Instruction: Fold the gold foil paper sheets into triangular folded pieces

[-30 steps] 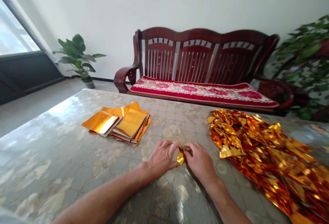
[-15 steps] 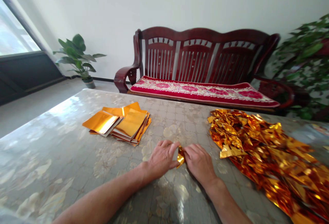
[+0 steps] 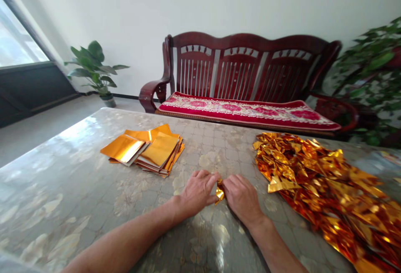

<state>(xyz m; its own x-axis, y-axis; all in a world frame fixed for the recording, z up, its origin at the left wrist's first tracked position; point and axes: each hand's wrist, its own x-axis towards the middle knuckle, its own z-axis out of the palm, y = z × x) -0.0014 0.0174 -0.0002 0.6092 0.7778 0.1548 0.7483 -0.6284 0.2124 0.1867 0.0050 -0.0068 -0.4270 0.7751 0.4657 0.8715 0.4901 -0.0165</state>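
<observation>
Between my two hands, just above the table, is a small piece of gold foil paper (image 3: 219, 194), partly rolled or folded. My left hand (image 3: 198, 193) grips it from the left, thumb below and fingers above. From the other side my right hand (image 3: 242, 196) pinches its right edge, the fingertips partly hidden. A loose stack of flat gold foil paper sheets (image 3: 158, 151) lies to the left, some showing pale backs. To the right spreads a big heap of folded gold foil pieces (image 3: 316, 181).
The table (image 3: 94, 198) has a glossy, flower-patterned cover. A clear plastic bag (image 3: 377, 164) lies at its right edge. Behind the table stands a dark wooden bench (image 3: 238, 77) with a red floral cushion (image 3: 247, 109). Potted plants (image 3: 94, 70) stand on both sides.
My right hand has shifted very slightly left, closer against the foil paper. The stack and the heap stay as they were.
</observation>
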